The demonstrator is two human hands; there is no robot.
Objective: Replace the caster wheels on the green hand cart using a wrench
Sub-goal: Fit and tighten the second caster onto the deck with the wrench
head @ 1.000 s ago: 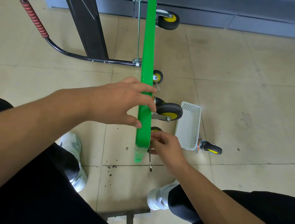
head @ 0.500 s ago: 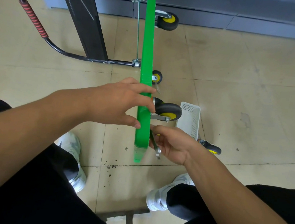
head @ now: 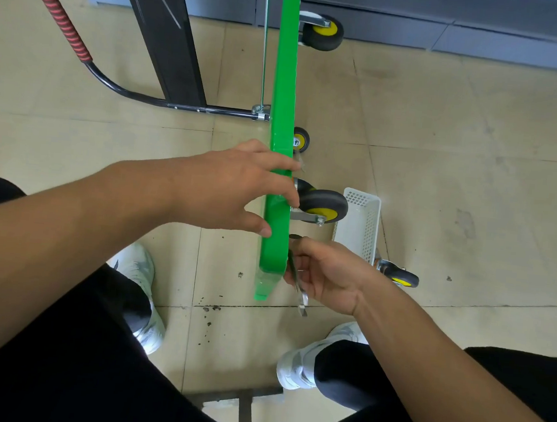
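Green hand cart [head: 283,110] — head view. The deck is tipped on its edge and reads as a narrow green strip from 12 o'clock down to mid-frame. Its folded black handle [head: 64,27] lies out toward 10 o'clock.

Casters: the near caster [head: 323,206] is mounted on the underside, at 3 o'clock of the left hand [head: 235,190]. The far caster [head: 323,33] sits up near 12 o'clock. A loose caster [head: 399,277] lies on the floor just beside the white basket [head: 361,225], at 3 o'clock of the right hand [head: 329,272].

Left hand: fingers hooked over the deck's top edge, thumb pressed on the near face, grasping the deck.

Right hand: fingers curled round the wrench [head: 299,290] close against the deck's lower corner. The free end points toward 6 o'clock; the working end is hidden behind the fingers.

Step in hand, as judged: working a mount fastener at the empty corner. To do it well:
- seat the wrench squarely on the nut before turning
- take short strokes in the tight gap
- keep the left grip firm, since the deck balances on one edge and may tip or slide
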